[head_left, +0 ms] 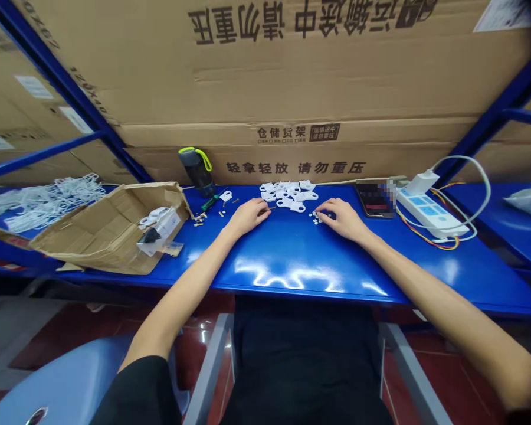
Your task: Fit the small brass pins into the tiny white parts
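L hand rests palm down on the bench, wrist low, forearm coming in from lower left of frame. L fingers curled in, tips pressed together, seem to pinch a thin dark pin, too small to tell more. R hand also palm down, forearm from lower right. R fingers loosely bunched, curving down just beside a small cluster of white bits; can't tell if they hold any.

Hands well apart, w/ a loose heap of white plastic parts just above & between them, top centre of the blue steel bench. Parts are flat w/ rounded ends & holes, several overlapping.

Left of hands: green-handled screwdriver, small brass bits & a black water bottle w/ yellow-green loop. Further left, torn-open cardboard box w/ white parts inside; white cord bundle at far left. Right of hands: phone, then white power strip w/ plug & wires.
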The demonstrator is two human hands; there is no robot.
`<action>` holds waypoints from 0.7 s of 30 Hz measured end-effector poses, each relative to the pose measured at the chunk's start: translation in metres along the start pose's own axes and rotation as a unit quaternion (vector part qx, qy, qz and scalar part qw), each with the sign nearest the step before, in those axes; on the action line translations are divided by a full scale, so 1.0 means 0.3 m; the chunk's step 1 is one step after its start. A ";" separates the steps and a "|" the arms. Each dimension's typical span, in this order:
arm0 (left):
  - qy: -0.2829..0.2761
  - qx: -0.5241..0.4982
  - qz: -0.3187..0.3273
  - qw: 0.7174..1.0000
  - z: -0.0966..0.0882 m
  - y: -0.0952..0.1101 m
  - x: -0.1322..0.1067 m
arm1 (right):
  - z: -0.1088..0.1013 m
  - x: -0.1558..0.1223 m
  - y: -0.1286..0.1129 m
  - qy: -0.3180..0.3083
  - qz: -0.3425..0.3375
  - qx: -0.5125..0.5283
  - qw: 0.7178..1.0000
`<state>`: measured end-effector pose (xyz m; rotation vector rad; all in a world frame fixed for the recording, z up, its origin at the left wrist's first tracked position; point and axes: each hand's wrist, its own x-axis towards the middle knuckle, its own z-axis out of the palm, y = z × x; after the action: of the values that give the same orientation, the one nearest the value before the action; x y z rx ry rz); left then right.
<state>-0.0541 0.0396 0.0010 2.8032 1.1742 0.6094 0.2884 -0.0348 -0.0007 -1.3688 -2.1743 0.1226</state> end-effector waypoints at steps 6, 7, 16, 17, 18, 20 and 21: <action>0.022 -0.074 -0.014 0.997 -0.015 -0.016 -0.026 | -0.014 0.003 0.008 0.023 0.003 0.000 1.000; 0.024 -0.082 -0.018 0.996 -0.016 -0.013 -0.027 | -0.015 0.004 0.014 0.029 0.005 -0.001 1.000; 0.001 -0.083 0.007 0.997 -0.019 0.004 -0.029 | 0.004 0.013 0.042 0.006 -0.024 0.049 0.998; -0.003 -0.085 0.011 0.996 -0.019 0.006 -0.029 | 0.010 0.012 0.037 -0.006 -0.031 0.050 0.998; -0.002 -0.088 0.013 0.996 -0.019 0.008 -0.028 | 0.015 0.010 0.031 -0.019 -0.036 0.047 0.998; 0.006 -0.099 0.011 0.995 -0.017 0.010 -0.026 | 0.023 0.008 0.014 -0.042 -0.043 0.028 0.998; 0.008 -0.103 0.011 0.995 -0.016 0.010 -0.025 | 0.024 0.006 0.004 -0.052 -0.046 0.013 0.998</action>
<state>-0.0587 0.0317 0.0035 2.6454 1.0199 0.7124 0.2852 -0.0310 -0.0065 -1.2713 -2.3090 0.1914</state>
